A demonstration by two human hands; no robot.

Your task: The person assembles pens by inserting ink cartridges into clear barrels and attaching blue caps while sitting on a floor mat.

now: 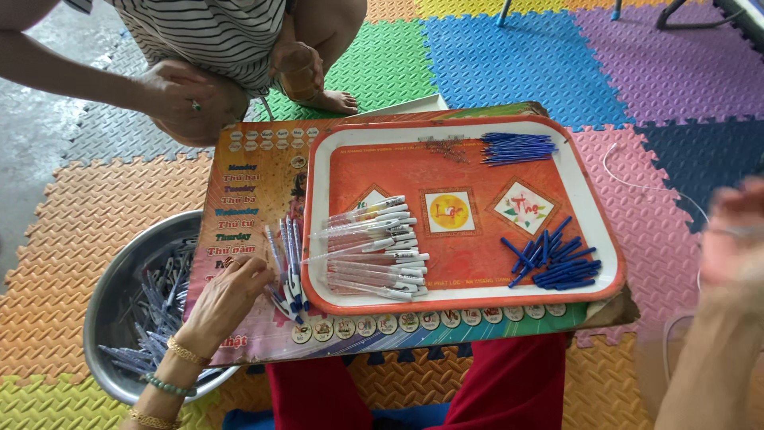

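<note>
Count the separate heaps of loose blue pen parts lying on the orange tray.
2: a bundle of thin blue refills near the tray's far edge, and a pile of blue caps at its near right.

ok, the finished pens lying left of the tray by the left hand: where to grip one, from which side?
Probably by the white mid-barrel, pinched across its width from above. The assembled pens lie flat and close together on the printed board, blue tips toward the near edge, so only their tops are free. The left hand already rests at their near ends; the orange tray rim blocks any approach from the right.
</note>
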